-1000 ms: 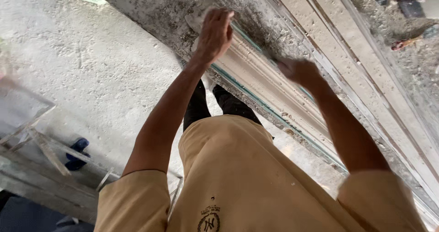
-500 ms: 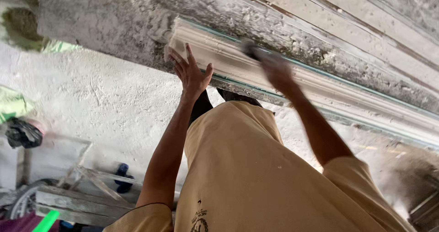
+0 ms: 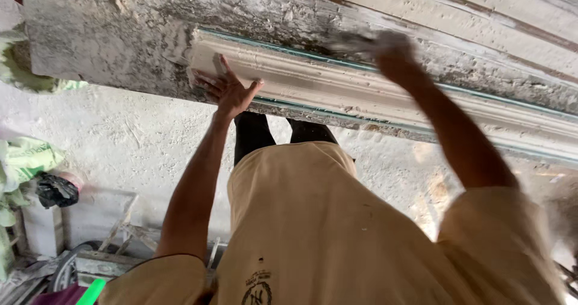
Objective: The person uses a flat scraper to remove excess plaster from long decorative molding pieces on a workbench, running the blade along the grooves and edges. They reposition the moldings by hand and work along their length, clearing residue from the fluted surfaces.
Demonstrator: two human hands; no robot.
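One white moulding strip (image 3: 337,91) is lying on the counter (image 3: 108,46); left hand (image 3: 229,91) is pressing it, grip released; right hand (image 3: 391,55) is blurring, grip unclear; black bag (image 3: 57,191) is sitting on the floor

Long white plaster cornice moulding (image 3: 337,91) with stepped ridged profile, lying flat along the grey dusty bench, running from upper left down to the right edge. Thin teal strip along both edges. Left end squared off; surface powdery, crumbs scattered beside it.
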